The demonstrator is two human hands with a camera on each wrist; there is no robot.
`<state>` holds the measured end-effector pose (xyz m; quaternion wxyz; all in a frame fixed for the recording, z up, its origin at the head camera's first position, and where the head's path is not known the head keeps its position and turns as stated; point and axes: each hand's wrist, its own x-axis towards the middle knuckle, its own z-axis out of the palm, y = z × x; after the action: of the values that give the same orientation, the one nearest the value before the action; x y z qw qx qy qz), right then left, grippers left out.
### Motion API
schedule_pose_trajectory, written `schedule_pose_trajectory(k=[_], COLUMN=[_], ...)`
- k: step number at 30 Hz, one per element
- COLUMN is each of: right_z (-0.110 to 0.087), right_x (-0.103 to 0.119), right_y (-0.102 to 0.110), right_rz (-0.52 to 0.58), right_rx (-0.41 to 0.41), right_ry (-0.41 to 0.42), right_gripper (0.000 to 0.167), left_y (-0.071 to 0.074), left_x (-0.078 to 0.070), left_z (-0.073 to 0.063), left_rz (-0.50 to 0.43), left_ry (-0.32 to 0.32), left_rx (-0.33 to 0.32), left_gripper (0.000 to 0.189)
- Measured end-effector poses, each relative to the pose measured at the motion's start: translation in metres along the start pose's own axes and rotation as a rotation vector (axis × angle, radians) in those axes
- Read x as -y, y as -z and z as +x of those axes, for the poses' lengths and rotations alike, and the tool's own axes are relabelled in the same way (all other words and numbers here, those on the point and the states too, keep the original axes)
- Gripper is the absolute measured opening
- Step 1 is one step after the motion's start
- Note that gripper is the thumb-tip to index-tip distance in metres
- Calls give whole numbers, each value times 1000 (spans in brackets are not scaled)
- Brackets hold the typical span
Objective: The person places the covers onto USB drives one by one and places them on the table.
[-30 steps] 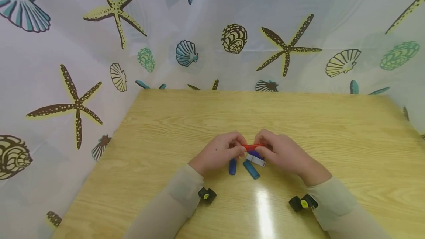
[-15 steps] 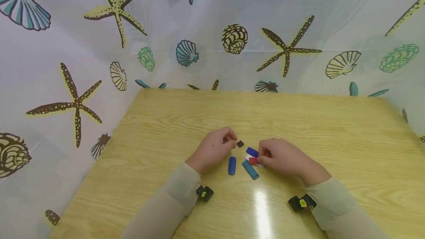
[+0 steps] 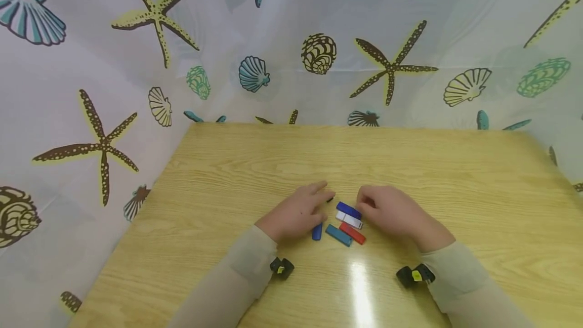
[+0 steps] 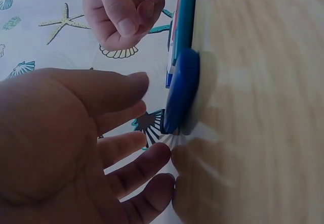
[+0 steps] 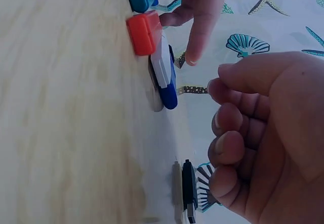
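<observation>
My left hand [image 3: 300, 214], fingers spread, hovers low over a blue USB stick [image 3: 317, 232], partly covering it. A small black piece [image 3: 330, 199] lies by its fingertips. My right hand [image 3: 389, 211] has loosely curled fingers with nothing between them in the right wrist view. Just left of it, a dark blue USB stick [image 3: 348, 210] and a white one [image 3: 349, 219] lie side by side. Nearer to me, a red USB stick [image 3: 352, 233] lies against a teal one [image 3: 339, 235]. A black USB stick [image 5: 189, 191] lies beyond my right hand, hidden from the head view.
Everything lies flat on a wooden table [image 3: 250, 166]. A white cloth [image 3: 282, 24] with starfish and shell prints hangs behind and along the sides. Both sleeved wrists carry small black cameras [image 3: 281, 268].
Both hands held the red stick at first, then my right hand alone; now it lies beside the teal one, which has turned. My left hand has spread its fingers over the blue stick.
</observation>
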<state>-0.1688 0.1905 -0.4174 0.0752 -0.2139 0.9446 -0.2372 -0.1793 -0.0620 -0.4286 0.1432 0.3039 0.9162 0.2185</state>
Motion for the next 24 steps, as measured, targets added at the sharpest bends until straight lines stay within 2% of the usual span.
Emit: schedule_pose_trajectory(k=[5,9,11,18,24], right_z=[1,2,2,2,1], right_x=[-3,-5,-5,-6,-6], right_y=[1,2,1,2,2], right_rz=[-4,8,8,16,26], right_rx=[-14,-16,-17,-17,-20], right_ry=[-9,-15,-18,-21,-17], right_gripper=[13,14,13,13,14], left_y=[-4,-6,-6,-3,0], left_x=[1,1,0,-1,-1], left_z=[0,1,1,-1,-2], left_rz=[93,122,115,25,39], left_ry=[-49,-47,-30,98,136], left_rx=[13,10,2,-54,-56], left_gripper=[50,47,44,21,11])
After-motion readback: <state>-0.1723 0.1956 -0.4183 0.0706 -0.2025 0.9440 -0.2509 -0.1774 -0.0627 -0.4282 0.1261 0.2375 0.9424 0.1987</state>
